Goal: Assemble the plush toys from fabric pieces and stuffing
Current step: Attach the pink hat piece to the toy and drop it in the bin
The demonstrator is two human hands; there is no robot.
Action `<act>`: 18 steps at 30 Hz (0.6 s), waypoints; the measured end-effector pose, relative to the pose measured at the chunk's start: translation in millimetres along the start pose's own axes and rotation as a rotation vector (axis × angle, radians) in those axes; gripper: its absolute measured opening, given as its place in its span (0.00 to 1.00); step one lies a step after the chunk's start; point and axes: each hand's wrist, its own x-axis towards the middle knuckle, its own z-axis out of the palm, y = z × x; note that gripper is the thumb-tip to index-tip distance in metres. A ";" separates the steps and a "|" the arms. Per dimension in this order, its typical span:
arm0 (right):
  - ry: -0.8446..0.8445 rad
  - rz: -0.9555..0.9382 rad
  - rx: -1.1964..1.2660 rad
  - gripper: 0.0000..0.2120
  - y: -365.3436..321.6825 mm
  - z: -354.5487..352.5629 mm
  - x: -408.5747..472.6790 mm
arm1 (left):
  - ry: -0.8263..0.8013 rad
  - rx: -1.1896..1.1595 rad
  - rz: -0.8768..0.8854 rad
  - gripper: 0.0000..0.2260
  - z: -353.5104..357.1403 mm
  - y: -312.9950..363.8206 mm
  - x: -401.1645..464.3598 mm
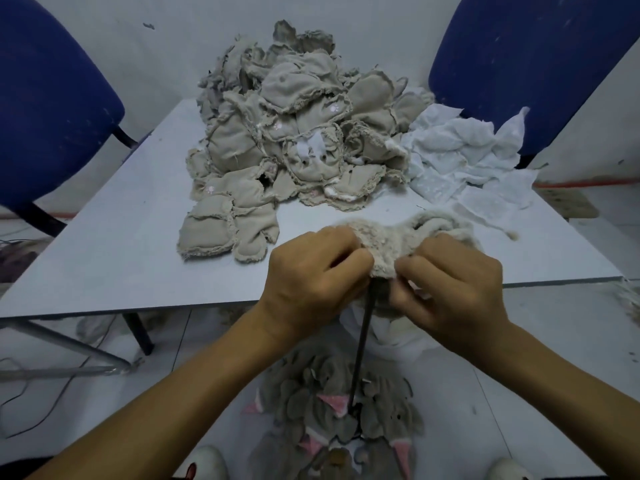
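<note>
A fuzzy beige plush piece (pixel 398 237) hangs over the table's front edge. My left hand (pixel 311 275) grips its left end with curled fingers. My right hand (pixel 453 282) pinches its lower right edge. A thin dark rod (pixel 362 344) runs from under the piece, between my hands, down toward the floor. A big heap of inside-out beige fabric skins (pixel 291 133) fills the middle of the white table (pixel 104 244). White fabric pieces (pixel 467 157) lie to the heap's right.
Two blue chairs stand behind the table, one at the left (pixel 52 98) and one at the right (pixel 519 64). On the floor below my hands lies a pile of turned grey plush skins with pink ears (pixel 343 417). Cables trail on the floor at the left (pixel 41 400).
</note>
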 end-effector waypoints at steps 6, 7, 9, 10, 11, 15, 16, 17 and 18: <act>-0.085 -0.169 -0.014 0.12 -6.4 1.0 -11.8 | -0.195 -0.231 0.042 0.11 -7.0 1.5 -19.8; -0.079 -0.156 -0.017 0.12 -7.5 2.8 -11.3 | -0.184 -0.263 -0.032 0.13 -7.4 2.6 -17.7; -0.087 -0.131 0.005 0.12 -6.8 4.2 -7.8 | -0.169 -0.262 -0.229 0.15 -6.8 3.1 -9.4; -0.103 -0.121 0.030 0.12 -5.2 3.7 -6.0 | -0.190 -0.274 -0.314 0.16 -6.8 2.2 -4.7; -0.124 -0.103 0.058 0.12 -3.5 2.9 -4.9 | -0.246 -0.322 -0.379 0.19 -7.1 -0.1 -1.0; -0.187 0.128 0.179 0.20 8.7 0.5 -3.6 | -0.481 -0.557 -0.460 0.16 -4.7 -7.8 -0.8; -0.234 0.183 0.205 0.23 14.0 0.0 -2.8 | -0.444 -0.539 -0.420 0.13 -3.5 -6.0 -2.6; -0.295 0.216 0.235 0.27 19.5 0.1 -2.9 | -0.381 -0.497 -0.370 0.14 -2.6 -3.5 -4.4; -0.354 0.235 0.274 0.30 24.5 0.4 -2.9 | -0.319 -0.438 -0.321 0.16 -2.1 -1.2 -6.2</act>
